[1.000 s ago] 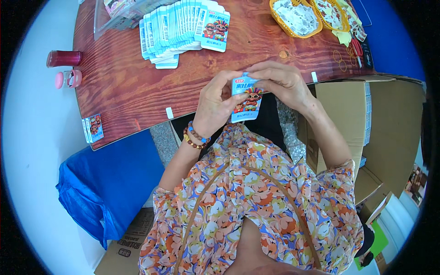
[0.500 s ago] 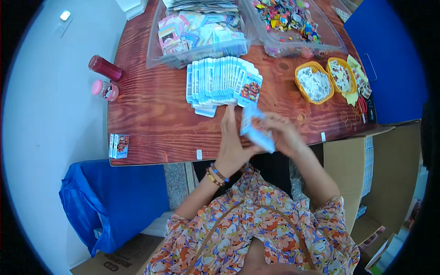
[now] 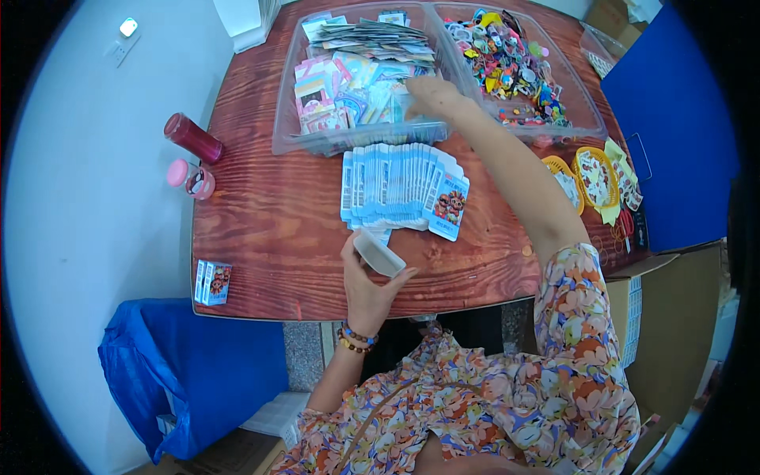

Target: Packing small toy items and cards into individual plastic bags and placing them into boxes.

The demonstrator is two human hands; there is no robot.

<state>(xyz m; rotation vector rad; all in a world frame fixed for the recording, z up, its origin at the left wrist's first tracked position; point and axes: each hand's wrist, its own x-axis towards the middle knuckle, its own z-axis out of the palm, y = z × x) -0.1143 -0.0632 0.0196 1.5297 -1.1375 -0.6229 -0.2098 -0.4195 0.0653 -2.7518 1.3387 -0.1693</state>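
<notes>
My left hand [image 3: 368,289] is closed round a small carton [image 3: 380,253], tilted so its open end and pale inside show. Just beyond it lies a fanned row of flat, light-blue cartons [image 3: 388,186], with cartoon figures printed on the end one. My right hand [image 3: 434,98] reaches over the near right part of a clear plastic bin [image 3: 285,142] of colourful flat packets [image 3: 348,95]. Its thumb and fingers look apart above the packets; the fingertips are partly hidden.
A second clear bin [image 3: 590,131] holds small colourful trinkets [image 3: 514,71]. Yellow baskets [image 3: 606,162] with small slips stand at right, near red scissors [image 3: 625,229]. Two standing cartons [image 3: 212,283], a red tumbler [image 3: 194,138] and a pink-lidded jar [image 3: 198,182] are at left.
My right hand has left the carton and moved forward to the packet bin. My left hand keeps the carton, now with its open end showing. The view has shifted.
</notes>
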